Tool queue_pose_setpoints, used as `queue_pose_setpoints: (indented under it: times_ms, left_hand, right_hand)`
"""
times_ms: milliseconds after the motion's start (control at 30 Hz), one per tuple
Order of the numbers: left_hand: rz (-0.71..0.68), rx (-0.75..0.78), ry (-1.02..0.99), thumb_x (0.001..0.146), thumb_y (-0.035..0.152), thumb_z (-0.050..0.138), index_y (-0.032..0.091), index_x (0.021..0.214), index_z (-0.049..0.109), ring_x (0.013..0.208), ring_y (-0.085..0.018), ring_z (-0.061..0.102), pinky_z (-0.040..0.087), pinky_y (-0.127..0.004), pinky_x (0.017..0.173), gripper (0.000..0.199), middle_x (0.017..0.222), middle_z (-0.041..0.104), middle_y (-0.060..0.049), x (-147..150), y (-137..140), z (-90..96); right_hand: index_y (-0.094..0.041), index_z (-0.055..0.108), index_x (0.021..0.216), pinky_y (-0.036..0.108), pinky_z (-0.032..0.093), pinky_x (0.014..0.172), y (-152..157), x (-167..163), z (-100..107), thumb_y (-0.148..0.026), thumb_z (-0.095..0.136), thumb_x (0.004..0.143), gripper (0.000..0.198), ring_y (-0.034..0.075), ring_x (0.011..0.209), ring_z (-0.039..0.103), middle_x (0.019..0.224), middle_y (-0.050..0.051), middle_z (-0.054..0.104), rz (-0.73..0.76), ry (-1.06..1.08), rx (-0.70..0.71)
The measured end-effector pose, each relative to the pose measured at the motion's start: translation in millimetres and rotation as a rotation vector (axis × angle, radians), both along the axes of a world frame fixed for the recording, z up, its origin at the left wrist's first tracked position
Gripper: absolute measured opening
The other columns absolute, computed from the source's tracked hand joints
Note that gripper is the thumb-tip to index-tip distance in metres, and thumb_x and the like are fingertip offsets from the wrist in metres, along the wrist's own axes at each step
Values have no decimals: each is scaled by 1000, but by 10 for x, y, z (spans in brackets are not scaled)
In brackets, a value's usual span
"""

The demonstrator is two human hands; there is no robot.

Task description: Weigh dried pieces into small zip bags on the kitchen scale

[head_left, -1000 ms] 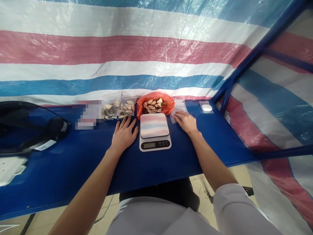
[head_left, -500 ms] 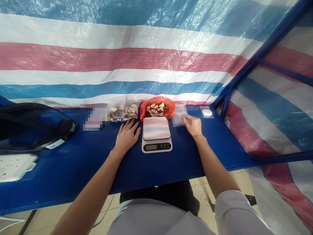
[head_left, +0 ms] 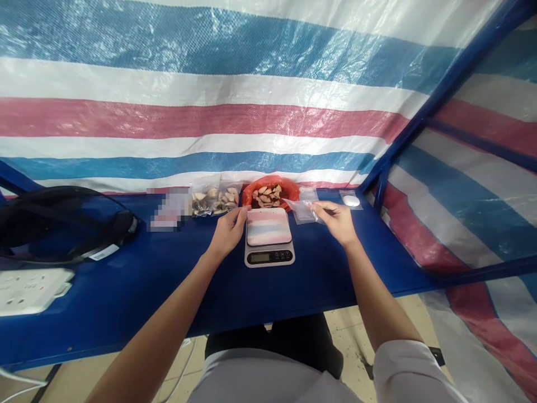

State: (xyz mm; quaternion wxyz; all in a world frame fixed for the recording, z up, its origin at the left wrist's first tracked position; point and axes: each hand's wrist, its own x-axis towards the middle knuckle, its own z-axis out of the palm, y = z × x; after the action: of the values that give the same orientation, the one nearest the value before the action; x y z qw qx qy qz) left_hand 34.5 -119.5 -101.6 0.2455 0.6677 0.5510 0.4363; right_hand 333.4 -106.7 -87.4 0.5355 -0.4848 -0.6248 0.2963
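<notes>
Pinched in my right hand point(head_left: 338, 221) is a small clear plastic bag point(head_left: 298, 208), raised over the right rim of the red plastic bag. Other clear bags point(head_left: 308, 194) lie flat behind it. My left hand point(head_left: 229, 230) is closed, thumb against fingers, at the upper left corner of the white kitchen scale point(head_left: 269, 238); I see nothing in it. The scale's platform is bare and striped, its display at the front. Behind it, the open red plastic bag point(head_left: 289, 187) holds dried tan and brown slices point(head_left: 267, 196). To its left lie filled clear bags point(head_left: 213, 196) of similar pieces.
On the left are a black headset point(head_left: 113, 221) and a white power strip point(head_left: 36, 288). A white round item in a clear bag point(head_left: 351, 200) lies at the right rear. Striped sheeting point(head_left: 201, 117) and a blue frame post point(head_left: 381, 187) border the blue table point(head_left: 168, 285).
My right hand has lifted a clear bag off the flat bags. My left hand has moved right to the scale's corner, its spread fingers now closed. The view has tilted slightly upward.
</notes>
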Motion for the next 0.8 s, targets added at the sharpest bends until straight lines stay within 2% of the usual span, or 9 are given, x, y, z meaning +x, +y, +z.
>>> queue_pose_setpoints:
  times_ms: [167, 267, 400, 533, 633, 800]
  left_hand:
    - [-93, -87, -146, 91, 67, 51, 16, 124, 72, 122, -31, 65, 52, -40, 102, 64, 129, 72, -13, 148, 139, 58]
    - [-179, -170, -288, 84, 65, 65, 19, 128, 70, 130, -33, 59, 52, -41, 104, 64, 137, 67, -11, 194, 215, 103]
    - [-285, -267, -523, 79, 60, 74, 21, 130, 69, 135, -34, 56, 49, -44, 110, 64, 139, 66, -12, 205, 333, 121]
    - [-426, -304, -647, 81, 55, 76, 26, 131, 69, 136, -33, 56, 45, -45, 114, 58, 140, 65, -9, 158, 470, 66]
    - [-519, -358, -706, 83, 49, 75, 26, 133, 68, 137, -33, 55, 46, -44, 113, 56, 141, 65, -10, 105, 549, 27]
    - [-597, -412, -709, 79, 36, 74, 22, 130, 68, 133, -32, 58, 48, -45, 110, 54, 136, 68, -11, 73, 641, 44]
  right_hand:
    - [-26, 83, 88, 38, 61, 83, 33, -283, 135, -50, 77, 79, 27, 25, 89, 76, 90, 2, 81, 138, 86, 14]
    - [-27, 83, 88, 39, 60, 86, 111, -434, 145, -49, 78, 79, 24, 24, 89, 76, 91, 1, 81, 211, 133, 13]
    - [-27, 83, 87, 40, 59, 92, 224, -610, 117, -52, 83, 73, 28, 24, 94, 75, 92, 1, 81, 303, 228, -50]
    - [-28, 83, 84, 40, 57, 97, 287, -761, 102, -56, 86, 65, 33, 23, 94, 74, 92, 0, 80, 405, 336, -151]
    - [-28, 82, 81, 39, 56, 97, 311, -829, 85, -54, 89, 63, 32, 22, 95, 73, 90, 0, 80, 458, 402, -197]
    - [-24, 81, 79, 38, 59, 84, 343, -842, 43, -56, 86, 66, 35, 22, 83, 74, 83, 2, 79, 502, 416, -289]
